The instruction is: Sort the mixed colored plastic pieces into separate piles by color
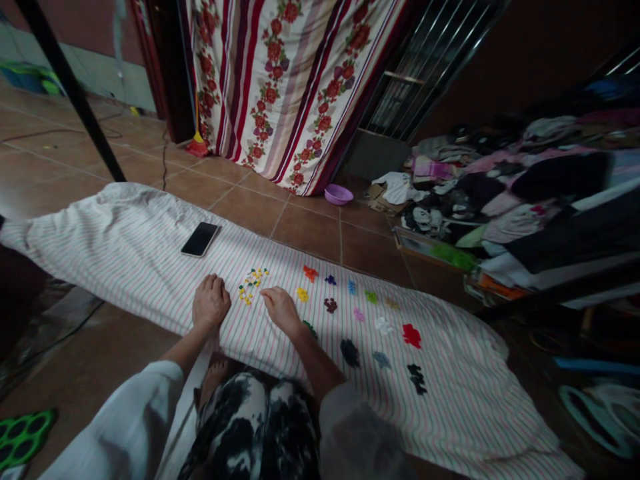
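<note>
The small yellow and green pieces (pixel 248 297) are lying loosely mixed on the striped cloth (pixel 465 407), between the two hands and just below the phone (pixel 201 240). The left hand (pixel 211 302) is resting on the cloth beside them, back upward, its fingers curling down. The right hand (pixel 281 309) is reaching in from the other side, its thumb and forefinger meeting close to the edge of the scatter. The tips are showing too small and dim here, so I cannot tell whether either hand is gripping a piece.

Judging by their size, these pieces are weighing next to nothing and are probably behaving like stiff little plastic bits: hard to crush, easy to flick away, perhaps a bit slippery under a dry fingertip. The best hold is likely coming from a light pinch across the sides of a single piece, with the nails sliding low against the cloth. The fabric is looking soft and slightly rumpled, so pressing down would be sinking a piece rather than lifting it, and dragging the cloth would be disturbing the yellow pile (pixel 302 294) and the orange pile (pixel 310 273) sitting nearby
</note>
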The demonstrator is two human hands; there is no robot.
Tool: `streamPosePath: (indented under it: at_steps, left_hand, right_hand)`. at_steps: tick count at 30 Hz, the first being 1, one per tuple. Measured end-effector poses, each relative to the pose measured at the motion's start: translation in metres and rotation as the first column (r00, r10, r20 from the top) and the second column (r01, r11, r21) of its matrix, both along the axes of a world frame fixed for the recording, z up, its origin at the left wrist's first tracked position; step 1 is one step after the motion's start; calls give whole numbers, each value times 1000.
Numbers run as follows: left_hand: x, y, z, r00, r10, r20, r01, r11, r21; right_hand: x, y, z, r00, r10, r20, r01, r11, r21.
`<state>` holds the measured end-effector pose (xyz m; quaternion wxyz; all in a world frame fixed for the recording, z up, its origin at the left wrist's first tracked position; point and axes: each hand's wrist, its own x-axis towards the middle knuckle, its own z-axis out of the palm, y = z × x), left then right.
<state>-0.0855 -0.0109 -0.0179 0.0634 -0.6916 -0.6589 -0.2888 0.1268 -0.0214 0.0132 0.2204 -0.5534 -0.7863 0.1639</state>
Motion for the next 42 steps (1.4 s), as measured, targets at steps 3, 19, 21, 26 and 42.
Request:
streamPosePath:
  at_steps: [3, 19, 21, 26, 42]
  left_hand:
    - [0, 0, 1, 1000, -10, 0, 10, 1000, -3]
    - [-1, -2, 5, 997, -46, 68, 45, 999, 14]
    - [0, -2, 3, 997, -39, 66, 38, 999, 24]
    - [1, -3, 3, 996, -43, 75, 40, 998, 40]
    - [1, -1, 5, 995, -31, 96, 31, 1000, 1]
  right_hand:
    - [-21, 6, 5, 1000, 15, 12, -14, 999, -51]
    - [-66, 37, 22, 951, -148, 272, 206, 959, -196]
    - [-68, 40, 22, 947, -153, 282, 217, 953, -212]
    - [-68, 40, 23, 955, -160, 250, 208, 961, -181]
    - [-36, 8, 4, 927, -271, -258, 237, 959, -155]
